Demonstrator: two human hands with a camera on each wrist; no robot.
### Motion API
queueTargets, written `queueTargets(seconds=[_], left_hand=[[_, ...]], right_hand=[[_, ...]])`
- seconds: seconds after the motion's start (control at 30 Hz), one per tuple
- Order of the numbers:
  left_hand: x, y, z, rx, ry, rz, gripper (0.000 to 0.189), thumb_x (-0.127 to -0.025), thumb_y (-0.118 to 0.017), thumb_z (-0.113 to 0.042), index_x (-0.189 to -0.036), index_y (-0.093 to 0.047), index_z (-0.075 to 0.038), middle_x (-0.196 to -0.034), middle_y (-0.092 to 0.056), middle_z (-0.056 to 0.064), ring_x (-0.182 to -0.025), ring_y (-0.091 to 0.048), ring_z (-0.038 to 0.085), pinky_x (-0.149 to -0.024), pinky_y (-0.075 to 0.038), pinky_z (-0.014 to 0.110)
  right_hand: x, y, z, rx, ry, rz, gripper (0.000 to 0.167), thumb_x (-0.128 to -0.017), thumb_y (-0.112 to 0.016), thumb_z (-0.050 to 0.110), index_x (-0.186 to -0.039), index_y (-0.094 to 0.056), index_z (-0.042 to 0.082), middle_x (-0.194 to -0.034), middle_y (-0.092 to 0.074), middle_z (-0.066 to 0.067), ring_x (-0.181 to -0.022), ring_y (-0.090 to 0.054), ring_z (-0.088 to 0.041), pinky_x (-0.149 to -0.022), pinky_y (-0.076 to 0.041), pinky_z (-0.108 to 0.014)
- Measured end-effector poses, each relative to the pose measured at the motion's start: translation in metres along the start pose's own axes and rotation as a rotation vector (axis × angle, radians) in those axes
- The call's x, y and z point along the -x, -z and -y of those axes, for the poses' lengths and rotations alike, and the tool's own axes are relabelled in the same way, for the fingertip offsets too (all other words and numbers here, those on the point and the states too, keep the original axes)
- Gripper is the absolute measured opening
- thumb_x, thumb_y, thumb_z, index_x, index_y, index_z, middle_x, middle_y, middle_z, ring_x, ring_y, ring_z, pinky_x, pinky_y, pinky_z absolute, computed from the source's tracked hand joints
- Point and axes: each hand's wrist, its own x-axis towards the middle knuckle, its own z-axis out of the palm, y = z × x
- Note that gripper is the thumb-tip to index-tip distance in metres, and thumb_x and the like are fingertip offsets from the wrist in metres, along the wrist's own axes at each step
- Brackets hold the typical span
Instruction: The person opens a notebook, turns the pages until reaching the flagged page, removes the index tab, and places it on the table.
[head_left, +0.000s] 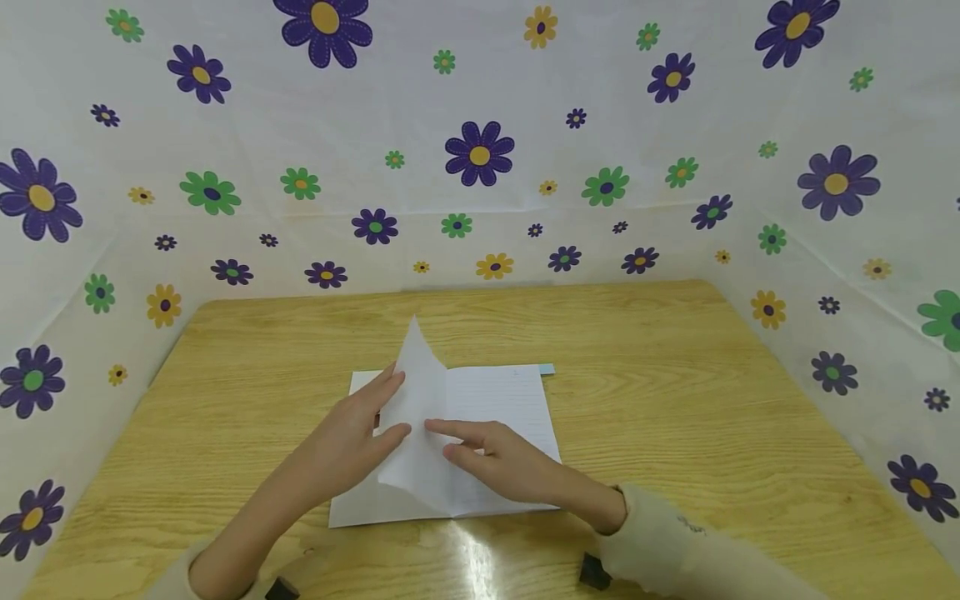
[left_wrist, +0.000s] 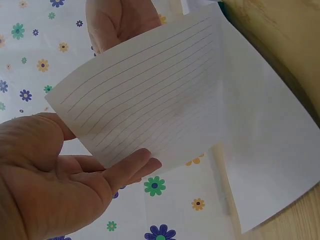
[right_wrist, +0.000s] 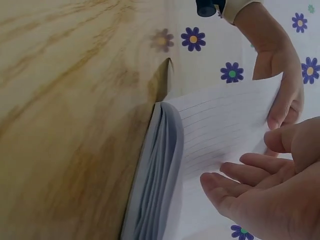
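Observation:
An open notebook (head_left: 495,396) with lined white pages lies on the wooden table. One page (head_left: 417,442) stands raised near the middle, its lined side (left_wrist: 145,95) showing in the left wrist view. My left hand (head_left: 360,429) holds this page at its outer edge, with thumb and fingers on opposite sides. My right hand (head_left: 498,458) is over the right-hand page, index finger pointing at the raised page. In the right wrist view the fingers (right_wrist: 240,182) are loosely bent and grip nothing; whether a fingertip touches the paper I cannot tell.
A light blue tab (head_left: 547,369) sticks out at the notebook's top right. The wooden table (head_left: 637,333) extends around the notebook. A white cloth with printed flowers (head_left: 510,83) encloses the back and both sides. Small black objects (head_left: 594,572) show by the sleeves.

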Motion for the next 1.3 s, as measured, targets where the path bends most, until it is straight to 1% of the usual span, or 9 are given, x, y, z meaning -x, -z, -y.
queueTargets(seconds=[0.07, 0.13, 0.17, 0.2, 0.27, 0.5, 0.7, 1.0, 1.3], left_hand=[[0.002, 0.001, 0.003, -0.023, 0.012, 0.0, 0.068, -0.101, -0.068, -0.016, -0.155, -0.036, 0.01, -0.163, -0.029, 0.029, -0.116, -0.064, 0.034, -0.096, -0.055, 0.048], [0.005, 0.002, 0.007, -0.034, 0.035, 0.004, 0.073, -0.098, -0.073, -0.016, -0.155, -0.035, 0.011, -0.162, -0.029, 0.029, -0.127, -0.058, 0.04, -0.103, -0.051, 0.052], [0.006, 0.002, 0.009, -0.042, 0.04, 0.005, 0.076, -0.097, -0.075, -0.017, -0.155, -0.035, 0.011, -0.162, -0.03, 0.03, -0.133, -0.053, 0.043, -0.106, -0.047, 0.055], [0.006, 0.002, 0.011, -0.054, 0.043, 0.005, 0.078, -0.095, -0.076, -0.017, -0.154, -0.035, 0.012, -0.162, -0.03, 0.03, -0.137, -0.049, 0.045, -0.109, -0.045, 0.056], [0.008, 0.002, 0.015, -0.075, 0.054, 0.005, 0.081, -0.093, -0.079, -0.016, -0.153, -0.035, 0.013, -0.161, -0.03, 0.031, -0.145, -0.037, 0.047, -0.113, -0.037, 0.06], [0.012, -0.005, 0.03, -0.179, 0.119, 0.044, 0.086, -0.089, -0.083, -0.017, -0.152, -0.035, 0.016, -0.162, -0.027, 0.032, -0.144, -0.036, 0.051, -0.113, -0.035, 0.062], [0.017, -0.011, 0.039, -0.27, 0.164, 0.084, 0.089, -0.088, -0.084, -0.022, -0.153, -0.034, 0.014, -0.164, -0.024, 0.031, -0.141, -0.041, 0.051, -0.109, -0.041, 0.062], [0.021, -0.018, 0.048, -0.361, 0.178, 0.125, 0.091, -0.087, -0.084, -0.026, -0.151, -0.036, 0.016, -0.163, -0.024, 0.032, -0.138, -0.046, 0.049, -0.1, -0.048, 0.063], [0.019, -0.023, 0.052, -0.43, 0.197, 0.139, 0.085, -0.083, -0.087, -0.024, -0.144, -0.045, 0.017, -0.156, -0.034, 0.036, -0.132, -0.052, 0.05, -0.09, -0.053, 0.063]], right_hand=[[0.0, -0.002, -0.001, 0.013, -0.025, 0.026, 0.044, -0.11, -0.051, 0.025, -0.154, -0.052, 0.017, -0.14, -0.062, 0.006, -0.087, -0.061, -0.005, -0.076, -0.05, -0.021], [0.001, -0.004, -0.003, 0.028, -0.031, 0.042, 0.045, -0.11, -0.052, 0.025, -0.154, -0.051, 0.015, -0.147, -0.058, 0.005, -0.118, -0.063, -0.009, -0.095, -0.052, -0.026], [0.001, -0.005, -0.004, 0.042, -0.028, 0.045, 0.046, -0.11, -0.052, 0.026, -0.154, -0.051, 0.014, -0.156, -0.05, 0.005, -0.136, -0.052, -0.012, -0.106, -0.047, -0.03], [0.001, -0.005, -0.005, 0.055, -0.025, 0.047, 0.046, -0.11, -0.053, 0.026, -0.154, -0.051, 0.013, -0.158, -0.047, 0.004, -0.144, -0.044, -0.015, -0.114, -0.041, -0.035], [0.001, -0.006, -0.007, 0.091, -0.012, 0.045, 0.047, -0.109, -0.055, 0.026, -0.153, -0.051, 0.011, -0.159, -0.045, 0.0, -0.149, -0.035, -0.015, -0.12, -0.034, -0.04], [0.001, -0.006, -0.012, 0.258, 0.017, 0.067, 0.047, -0.108, -0.057, 0.024, -0.152, -0.052, 0.006, -0.161, -0.042, -0.008, -0.154, -0.028, -0.022, -0.123, -0.027, -0.046], [0.0, -0.008, -0.012, 0.371, 0.036, 0.098, 0.048, -0.108, -0.058, 0.023, -0.151, -0.052, 0.003, -0.162, -0.039, -0.012, -0.154, -0.027, -0.027, -0.125, -0.022, -0.048], [0.002, -0.009, -0.012, 0.441, 0.025, 0.132, 0.054, -0.107, -0.061, 0.023, -0.152, -0.047, -0.001, -0.163, -0.036, -0.014, -0.155, -0.023, -0.027, -0.125, -0.018, -0.049], [0.002, -0.008, -0.016, 0.492, 0.027, 0.173, 0.054, -0.105, -0.063, 0.023, -0.15, -0.049, -0.004, -0.163, -0.036, -0.017, -0.155, -0.023, -0.031, -0.124, -0.019, -0.052]])
